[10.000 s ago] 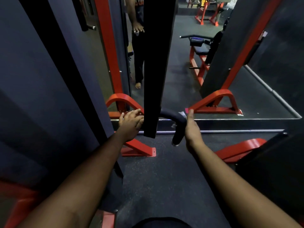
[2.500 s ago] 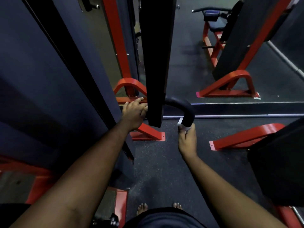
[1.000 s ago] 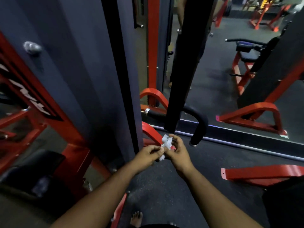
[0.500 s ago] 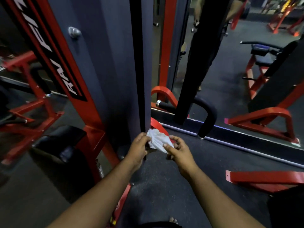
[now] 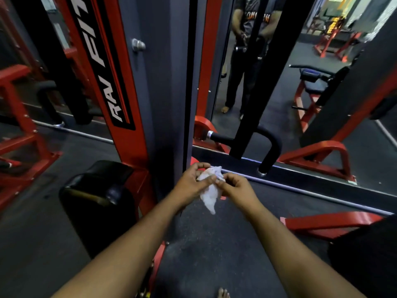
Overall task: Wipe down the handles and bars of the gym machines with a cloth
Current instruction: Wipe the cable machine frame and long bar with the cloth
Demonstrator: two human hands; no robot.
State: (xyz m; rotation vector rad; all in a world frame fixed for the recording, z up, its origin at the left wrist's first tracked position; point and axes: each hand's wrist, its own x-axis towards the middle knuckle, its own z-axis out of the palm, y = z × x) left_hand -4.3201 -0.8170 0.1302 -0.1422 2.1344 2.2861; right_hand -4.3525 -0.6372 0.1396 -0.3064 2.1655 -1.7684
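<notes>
Partly hidden: curved black handle (image 5: 271,147), behind a black upright (image 5: 261,89).
Hands: left hand (image 5: 191,183) and right hand (image 5: 237,188) both pinch the white cloth (image 5: 209,193).
Nearby: black pad (image 5: 101,190), left.

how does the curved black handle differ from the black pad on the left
The curved black handle is a slim bent tube with a metal collar and end cap; the black pad is broad, blocky and cushioned. The handle arches out beside the mirror, ahead of the hands; the pad sits lower left, against the red frame. Both are black, and neither hand touches them.
</notes>
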